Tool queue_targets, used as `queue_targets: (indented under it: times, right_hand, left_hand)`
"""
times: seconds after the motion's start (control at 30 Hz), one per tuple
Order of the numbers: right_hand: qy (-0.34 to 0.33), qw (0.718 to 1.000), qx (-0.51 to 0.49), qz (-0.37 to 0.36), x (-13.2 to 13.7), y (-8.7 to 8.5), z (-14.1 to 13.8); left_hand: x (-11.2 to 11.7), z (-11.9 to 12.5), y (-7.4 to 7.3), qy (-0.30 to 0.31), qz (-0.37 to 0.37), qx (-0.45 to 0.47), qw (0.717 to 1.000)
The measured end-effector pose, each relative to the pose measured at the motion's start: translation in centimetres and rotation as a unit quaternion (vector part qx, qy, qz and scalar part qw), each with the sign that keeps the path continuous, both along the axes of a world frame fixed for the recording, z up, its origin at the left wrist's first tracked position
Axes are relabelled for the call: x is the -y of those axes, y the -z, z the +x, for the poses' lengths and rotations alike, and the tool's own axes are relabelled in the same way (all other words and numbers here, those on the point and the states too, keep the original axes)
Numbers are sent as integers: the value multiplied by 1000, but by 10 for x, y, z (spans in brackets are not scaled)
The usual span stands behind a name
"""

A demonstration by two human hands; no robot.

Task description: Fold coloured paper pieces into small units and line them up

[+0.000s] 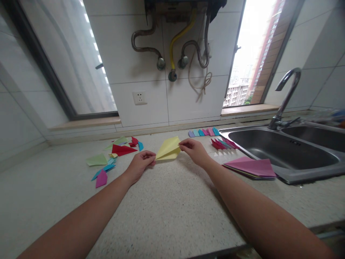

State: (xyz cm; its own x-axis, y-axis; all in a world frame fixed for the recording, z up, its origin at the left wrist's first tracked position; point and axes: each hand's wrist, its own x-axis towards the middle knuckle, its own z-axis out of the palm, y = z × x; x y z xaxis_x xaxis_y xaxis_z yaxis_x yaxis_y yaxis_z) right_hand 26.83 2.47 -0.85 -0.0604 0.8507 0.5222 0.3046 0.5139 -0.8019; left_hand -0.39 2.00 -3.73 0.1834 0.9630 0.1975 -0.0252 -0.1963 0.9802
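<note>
A folded yellow paper [169, 149] lies on the speckled countertop [167, 208], shaped like a pointed kite. My left hand [140, 164] pinches its near left tip, fingers curled closed. My right hand [194, 150] pinches its right corner between thumb and fingers. Both forearms reach in from the bottom of the view.
Loose folded scraps, green [96, 160], red [122, 149], blue and magenta [101, 178], lie to the left. A row of small folded pieces [203, 132] and red-pink ones [223, 144] sit by the steel sink [283, 153]. A stack of pink sheets [252, 167] rests on the sink's edge. Tap [285, 97] at right.
</note>
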Motion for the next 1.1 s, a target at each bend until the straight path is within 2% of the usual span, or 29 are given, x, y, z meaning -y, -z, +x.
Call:
queue_targets:
  times: [0.13, 0.23, 0.33, 0.5, 0.63, 0.77, 0.9, 1.0, 1.1]
  right_hand:
    - [3, 1000, -20, -2, 0, -3, 2]
    - [-2, 1000, -25, -8, 1, -5, 3]
    - [-4, 1000, -4, 3, 1, -6, 3]
    - [35, 998, 44, 31, 3, -7, 5]
    - [36, 998, 39, 35, 3, -8, 6]
    - [8, 1000, -21, 11, 1, -8, 7]
    - [-26, 992, -123, -11, 1, -10, 6]
    - [-46, 975, -214, -18, 2, -13, 4]
    - [-74, 947, -310, -40, 4, -17, 3]
  left_hand:
    - [3, 1, -3, 39, -4, -20, 999]
    - [3, 0, -3, 43, -6, -27, 999]
    - [2, 0, -2, 41, -8, -31, 999]
    - [0, 0, 0, 60, -21, -38, 997]
    - [-1, -1, 0, 69, -29, -36, 997]
    - [-2, -1, 1, 71, -33, -25, 997]
    - [-5, -1, 2, 73, -38, -7, 997]
    - [-6, -1, 3, 70, -45, -7, 996]
    - [-5, -1, 2, 76, -43, -24, 996]
